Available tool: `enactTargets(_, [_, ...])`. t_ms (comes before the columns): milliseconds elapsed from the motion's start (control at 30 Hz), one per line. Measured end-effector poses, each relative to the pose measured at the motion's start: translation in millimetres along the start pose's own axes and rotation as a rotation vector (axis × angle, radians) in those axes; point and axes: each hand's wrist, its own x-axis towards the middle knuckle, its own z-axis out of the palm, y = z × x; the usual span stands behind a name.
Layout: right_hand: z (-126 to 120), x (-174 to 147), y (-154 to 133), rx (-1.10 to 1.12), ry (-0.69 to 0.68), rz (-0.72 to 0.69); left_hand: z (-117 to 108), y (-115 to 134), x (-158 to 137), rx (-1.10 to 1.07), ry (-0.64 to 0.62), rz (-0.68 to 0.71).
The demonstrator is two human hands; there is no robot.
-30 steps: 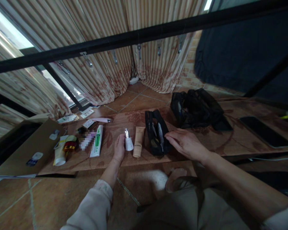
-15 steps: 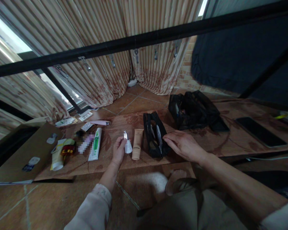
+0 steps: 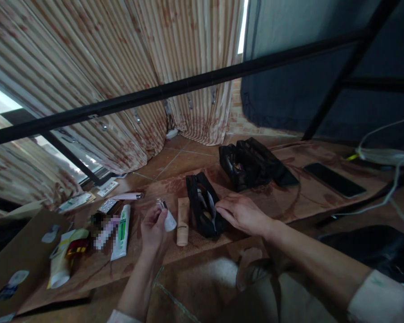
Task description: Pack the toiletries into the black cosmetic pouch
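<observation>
My left hand (image 3: 151,233) is closed around a small white bottle (image 3: 169,222) with a shiny silver cap. The bottle leans, its cap toward the upper left. Just right of it a tan squeeze tube (image 3: 182,224) lies on the brown patterned cloth. Beside the tube stands a small black pouch (image 3: 194,213), its top gaping, with pale items partly visible inside. At the pouch's right rim, the fingers of my right hand (image 3: 244,214) are pinched together on its edge.
More black pouches (image 3: 252,168) stand behind, near a dark phone (image 3: 335,179). To the left lie a white-green tube (image 3: 123,233), a yellowish tube (image 3: 59,269), a reddish jar (image 3: 77,247) and a cardboard box (image 3: 30,251). A black metal bar (image 3: 188,85) crosses above the cloth.
The view has turned to the right. The white bottle in my left hand has gone from nearly upright to tilted. My right hand stays at the pouch's rim.
</observation>
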Motion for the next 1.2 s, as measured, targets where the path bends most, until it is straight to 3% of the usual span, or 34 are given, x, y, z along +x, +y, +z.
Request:
enactTargets(200, [-1.0, 0.3, 0.4, 0.001, 0.009, -0.015, 31.4, 69.1, 4.4, 0.023, -0.097, 0.162])
enactTargets(333, [-2.6, 0.3, -0.8, -0.014, 0.006, -0.019, 62.7, 87.2, 5.1, 0.026, -0.228, 0.176])
enactTargets(500, [-3.6, 0.8, -1.3, -0.013, 0.001, -0.017, 89.4, 73.2, 10.4, 0.209, -0.418, 0.134])
enactTargets(600, [-3.5, 1.2, -1.1, -0.015, 0.008, -0.008, 95.4, 60.0, 13.6, 0.331, -0.452, 0.126])
enactTargets(767, [-3.2, 1.1, -1.0, -0.013, -0.004, -0.002, 102.5, 53.6, 13.8, 0.751, -0.501, 0.191])
enactTargets(967, [-2.6, -0.1, 0.7, -0.012, 0.013, -0.013, 113.8, 50.7, 16.6, 1.066, -0.638, 0.278])
enactTargets(1100, [-2.0, -0.6, 2.0, -0.01, 0.013, -0.014, 115.0, 50.6, 16.8, 1.098, -0.584, 0.281])
enactTargets(1200, [-1.9, -0.7, 2.1, -0.005, 0.018, -0.02, 111.1, 51.1, 15.3, 0.961, -0.532, 0.27])
